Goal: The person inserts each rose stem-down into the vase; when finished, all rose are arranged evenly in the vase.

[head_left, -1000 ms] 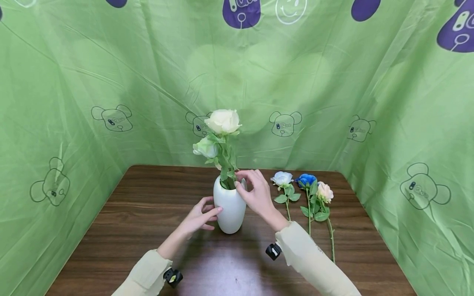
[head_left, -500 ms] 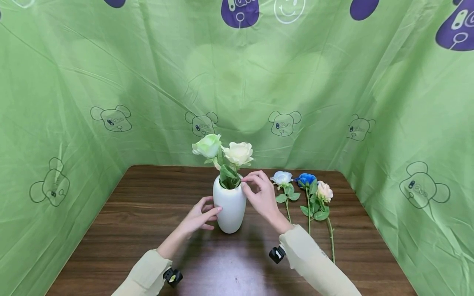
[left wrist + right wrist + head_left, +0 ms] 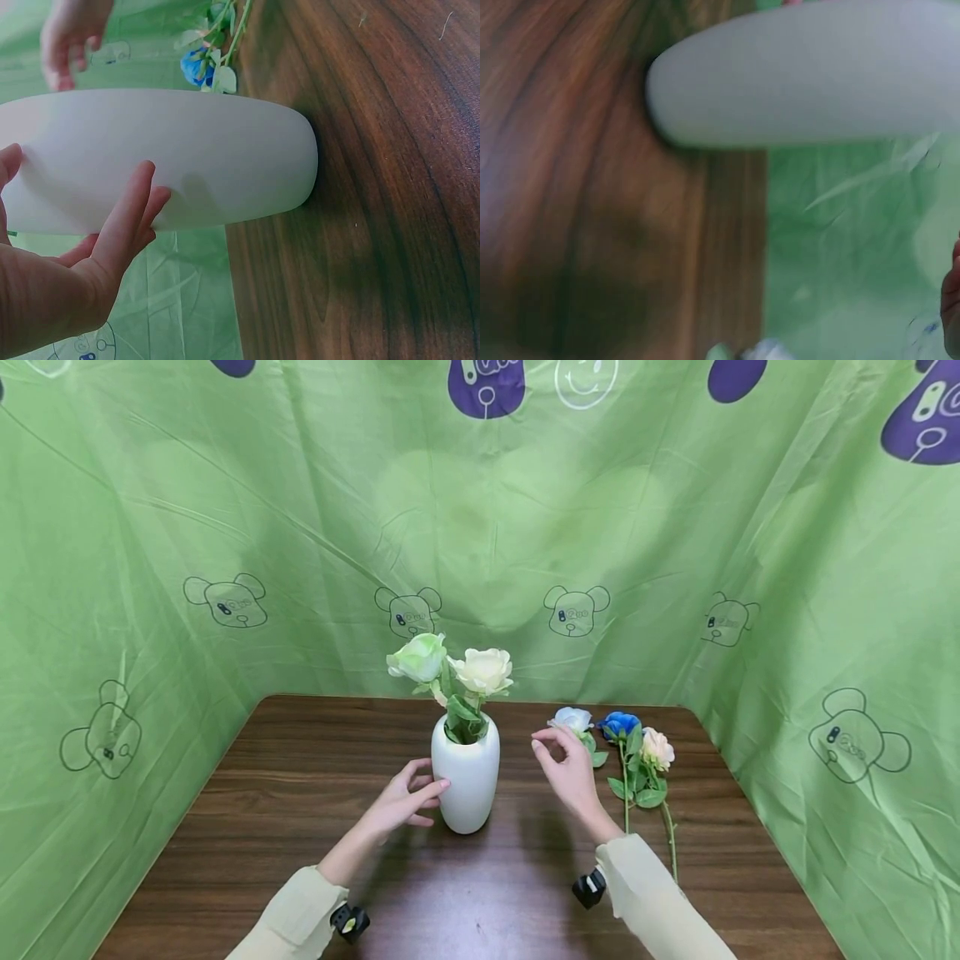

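L hand (image 3: 403, 797): fingers spread, touching L side of white vase (image 3: 467, 781), upright midway betw. L & R edges of worktop (image 3: 285, 793); green-white rose (image 3: 417, 657) & cream rose (image 3: 482, 671) inside. R hand (image 3: 572, 774): loosely curled, narrow thumb-index gap, nr pale-blue rose (image 3: 573, 718). Blue rose (image 3: 619, 725), peach rose (image 3: 657, 748) twd far R corner.

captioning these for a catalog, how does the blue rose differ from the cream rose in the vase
Colour: the blue rose is deep blue, while the cream rose is pale.
Pose: the blue rose lies on the table; the cream rose stands up in the white vase.
Stem: much of the blue rose's stem shows, but the vase hides the cream rose's lower stem.
Both have layered petals.
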`<state>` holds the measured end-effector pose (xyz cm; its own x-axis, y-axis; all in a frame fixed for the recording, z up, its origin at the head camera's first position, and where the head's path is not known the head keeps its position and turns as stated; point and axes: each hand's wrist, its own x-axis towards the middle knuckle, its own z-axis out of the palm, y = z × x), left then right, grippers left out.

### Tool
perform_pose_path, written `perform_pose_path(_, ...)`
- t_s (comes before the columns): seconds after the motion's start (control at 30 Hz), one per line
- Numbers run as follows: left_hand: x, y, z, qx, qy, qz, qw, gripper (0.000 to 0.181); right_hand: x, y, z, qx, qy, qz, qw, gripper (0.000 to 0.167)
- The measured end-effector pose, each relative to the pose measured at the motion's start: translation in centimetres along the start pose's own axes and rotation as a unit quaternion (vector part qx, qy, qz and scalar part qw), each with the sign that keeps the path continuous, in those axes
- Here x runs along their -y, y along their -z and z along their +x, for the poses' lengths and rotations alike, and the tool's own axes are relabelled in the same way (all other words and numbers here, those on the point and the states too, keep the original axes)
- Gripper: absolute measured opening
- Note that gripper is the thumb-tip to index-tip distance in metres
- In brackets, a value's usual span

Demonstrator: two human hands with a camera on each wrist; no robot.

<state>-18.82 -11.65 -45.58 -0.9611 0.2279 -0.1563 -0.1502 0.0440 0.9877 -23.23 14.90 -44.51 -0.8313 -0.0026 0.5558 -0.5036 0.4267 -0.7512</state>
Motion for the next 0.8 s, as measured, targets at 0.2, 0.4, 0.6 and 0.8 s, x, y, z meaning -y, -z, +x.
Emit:
perform_pose_path(0.2, 0.1, 0.0, -0.1, -0.001, 0.003, -0.002, 1.0, 0.063, -4.0, 1.5, -1.5, 0.018, -0.087, -0.045, 0.995, 0.012)
perform_pose_path(0.4, 0.1, 0.0, -0.1, -0.003, 0.004, -0.003, 1.0, 0.062, -7.0, 2.7, -2.7, 0.027, -0.171, -0.084, 0.9813, 0.018)
perform_pose_path(0.6, 0.1, 0.0, -0.1, -0.002, 0.003, -0.001, 1.0, 0.062, -9.8, 3.6, -3.8, 0.047, -0.217, -0.11, 0.9689, 0.028)
perform_pose_path(0.8, 0.1, 0.0, 0.0, -0.001, 0.003, -0.002, 1.0, 0.062, -11.2, 4.3, -4.9, 0.061, -0.239, -0.161, 0.9557, 0.034)
